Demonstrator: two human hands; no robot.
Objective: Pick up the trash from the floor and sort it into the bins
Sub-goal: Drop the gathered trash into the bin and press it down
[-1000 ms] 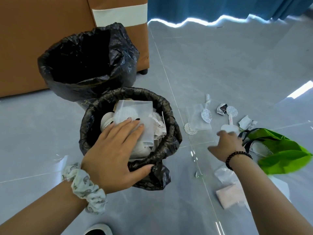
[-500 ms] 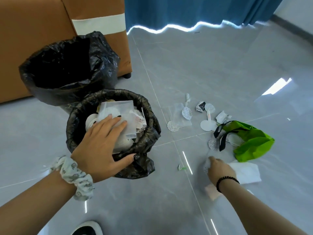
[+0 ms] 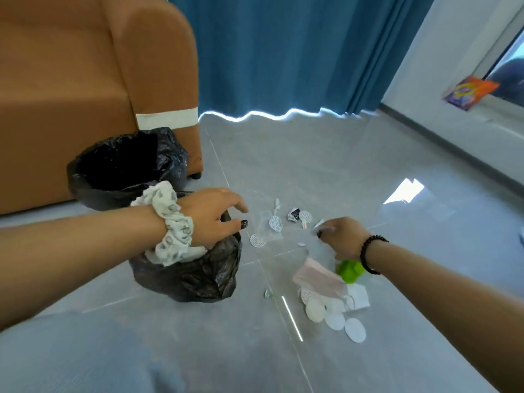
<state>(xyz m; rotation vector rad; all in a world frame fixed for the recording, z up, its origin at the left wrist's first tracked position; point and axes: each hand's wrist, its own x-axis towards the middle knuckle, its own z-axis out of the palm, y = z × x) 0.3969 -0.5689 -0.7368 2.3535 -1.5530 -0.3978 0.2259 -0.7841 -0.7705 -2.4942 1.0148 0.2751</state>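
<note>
Both hands out over floor trash beside two black-lined bins.

The left hand, a pale scrunchie at its wrist, hangs above the near bin with fingers loosely spread and nothing in them. The right hand, a dark bead bracelet at its wrist, has its fingers curled downward around the top of a clear plastic bag, which hangs from it with a pink piece inside. The far bin stands just behind the near one, against a brown sofa. On the grey floor between the hands lie a clear sachet, round white discs and a small dark wrapper. More white discs lie below the bag, near a bright green item partly hidden by the right wrist.
</note>
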